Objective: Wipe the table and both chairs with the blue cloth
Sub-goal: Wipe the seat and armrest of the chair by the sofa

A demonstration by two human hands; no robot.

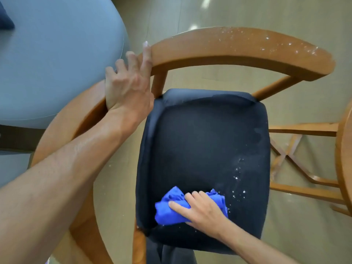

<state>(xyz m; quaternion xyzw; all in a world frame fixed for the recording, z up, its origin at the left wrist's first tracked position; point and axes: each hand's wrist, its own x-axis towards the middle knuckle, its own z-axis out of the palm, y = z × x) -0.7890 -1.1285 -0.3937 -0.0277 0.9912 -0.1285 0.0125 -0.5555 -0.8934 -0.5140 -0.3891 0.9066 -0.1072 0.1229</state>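
Note:
A wooden chair (238,48) with a curved back rail and a dark navy seat cushion (202,141) fills the view. My left hand (129,82) grips the curved rail at its left bend, fingers wrapped over the outer side. My right hand (200,208) presses the bunched blue cloth (169,210) onto the cushion near its front edge, fingers curled over it. White crumbs or specks lie on the cushion to the right of the cloth (238,187) and along the right part of the back rail (285,42).
A grey-blue upholstered seat (57,63) stands at the upper left, close to the chair rail. At the right edge are wooden legs and cross braces of another piece of furniture (304,168). The floor is pale tile (266,12).

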